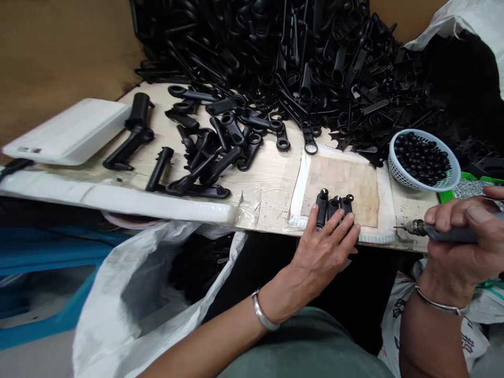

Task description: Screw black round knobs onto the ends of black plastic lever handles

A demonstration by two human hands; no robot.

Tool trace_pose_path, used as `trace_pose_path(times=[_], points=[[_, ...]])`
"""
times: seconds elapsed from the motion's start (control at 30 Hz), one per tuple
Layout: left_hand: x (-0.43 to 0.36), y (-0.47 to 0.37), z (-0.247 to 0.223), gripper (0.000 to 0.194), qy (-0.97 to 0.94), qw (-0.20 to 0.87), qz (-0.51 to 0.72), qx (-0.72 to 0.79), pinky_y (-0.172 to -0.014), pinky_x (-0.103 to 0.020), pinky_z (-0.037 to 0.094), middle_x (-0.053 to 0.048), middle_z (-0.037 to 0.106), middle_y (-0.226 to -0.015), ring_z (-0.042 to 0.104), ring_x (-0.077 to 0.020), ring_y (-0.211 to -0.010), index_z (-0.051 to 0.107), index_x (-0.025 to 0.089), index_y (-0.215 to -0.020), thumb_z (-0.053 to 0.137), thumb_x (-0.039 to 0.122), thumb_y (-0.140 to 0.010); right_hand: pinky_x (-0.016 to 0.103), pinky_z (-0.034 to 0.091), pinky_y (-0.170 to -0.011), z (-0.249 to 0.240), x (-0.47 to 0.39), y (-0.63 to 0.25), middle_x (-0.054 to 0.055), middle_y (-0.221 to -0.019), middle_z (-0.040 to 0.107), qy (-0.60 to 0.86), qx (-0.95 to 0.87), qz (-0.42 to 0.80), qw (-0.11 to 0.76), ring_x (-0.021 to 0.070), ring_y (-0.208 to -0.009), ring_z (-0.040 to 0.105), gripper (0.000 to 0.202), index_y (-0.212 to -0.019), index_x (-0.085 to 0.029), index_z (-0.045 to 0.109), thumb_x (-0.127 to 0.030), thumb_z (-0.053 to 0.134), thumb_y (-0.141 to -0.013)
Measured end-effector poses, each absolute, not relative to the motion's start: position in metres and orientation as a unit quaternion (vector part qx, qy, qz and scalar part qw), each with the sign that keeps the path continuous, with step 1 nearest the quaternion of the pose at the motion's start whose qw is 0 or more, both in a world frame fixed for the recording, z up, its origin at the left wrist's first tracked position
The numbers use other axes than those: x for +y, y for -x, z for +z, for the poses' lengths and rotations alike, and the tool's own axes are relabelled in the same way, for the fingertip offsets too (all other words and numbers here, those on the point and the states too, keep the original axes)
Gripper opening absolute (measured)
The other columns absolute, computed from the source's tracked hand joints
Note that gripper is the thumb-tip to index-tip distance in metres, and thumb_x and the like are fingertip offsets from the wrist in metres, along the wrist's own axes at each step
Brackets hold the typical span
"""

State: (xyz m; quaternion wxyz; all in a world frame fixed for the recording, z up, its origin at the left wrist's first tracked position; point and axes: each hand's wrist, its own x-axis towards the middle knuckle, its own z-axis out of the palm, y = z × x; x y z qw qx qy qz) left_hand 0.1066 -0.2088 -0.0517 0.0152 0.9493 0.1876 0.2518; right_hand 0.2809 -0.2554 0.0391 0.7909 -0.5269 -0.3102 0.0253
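Note:
My left hand [323,252] lies over three short black plastic parts [322,207], its fingers stretched out and apart. Each part has a small shiny black ball at its far end; their near ends are hidden under the fingers. They rest on a cloth-edged brown pad [364,194] at the table's front edge. At the right, my right hand [460,247] is closed around a grey electric screwdriver [449,232]. Its thin bit points left, just past the pad's right corner and apart from the parts.
A blue basket [424,184] of black balls stands behind my right hand, beside a green tray [446,197] of small silver pieces. Black plastic arms [275,52] are heaped at the back; several lie loose mid-table. A white box [71,131] sits left, above an open white sack [114,294].

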Motion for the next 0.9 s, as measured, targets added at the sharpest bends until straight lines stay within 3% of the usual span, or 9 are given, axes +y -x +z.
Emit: trace_pose_path(times=[0.13, 0.33, 0.57, 0.9], points=[[-0.221, -0.112, -0.052, 0.03, -0.95, 0.007, 0.259, 0.177, -0.116, -0.062, 0.032, -0.006, 0.064, -0.135, 0.057, -0.0253, -0.128, 0.063, 0.019, -0.122, 0.059, 0.033, -0.096, 0.024, 0.04, -0.038, 0.039, -0.258, -0.28, -0.012, -0.043, 0.048, 0.534, -0.318, 0.021, 0.783, 0.0094, -0.036, 0.038, 0.029, -0.083, -0.021, 0.055, -0.011, 0.052, -0.055], [-0.224, -0.108, -0.051, 0.039, -0.958, 0.005, 0.227, 0.175, -0.119, -0.061, 0.028, -0.007, 0.055, -0.144, 0.049, -0.0254, -0.136, 0.055, 0.018, -0.134, 0.055, 0.033, -0.098, 0.023, 0.04, -0.038, 0.042, -0.255, -0.276, -0.013, -0.043, 0.048, 0.509, -0.319, 0.052, 0.798, 0.0082, -0.035, 0.037, 0.028, -0.082, -0.021, 0.054, -0.009, 0.054, -0.057], [-0.221, -0.112, -0.051, 0.033, -0.954, 0.009, 0.253, 0.161, -0.109, -0.049, 0.046, -0.009, 0.062, -0.137, 0.057, -0.0259, -0.129, 0.061, 0.015, -0.127, 0.055, 0.028, -0.098, 0.023, 0.038, -0.036, 0.046, -0.233, -0.264, -0.011, -0.044, 0.048, 0.441, -0.362, 0.072, 0.818, 0.0081, -0.033, 0.039, 0.023, -0.08, -0.021, 0.057, -0.01, 0.058, -0.059], [-0.22, -0.114, -0.052, 0.034, -0.948, 0.013, 0.274, 0.162, -0.109, -0.041, 0.047, -0.012, 0.064, -0.133, 0.06, -0.0259, -0.125, 0.063, 0.012, -0.125, 0.059, 0.029, -0.096, 0.024, 0.04, -0.035, 0.039, -0.208, -0.252, -0.013, -0.045, 0.046, 0.43, -0.403, 0.065, 0.805, 0.0087, -0.032, 0.039, 0.019, -0.078, -0.025, 0.054, -0.012, 0.057, -0.065]])
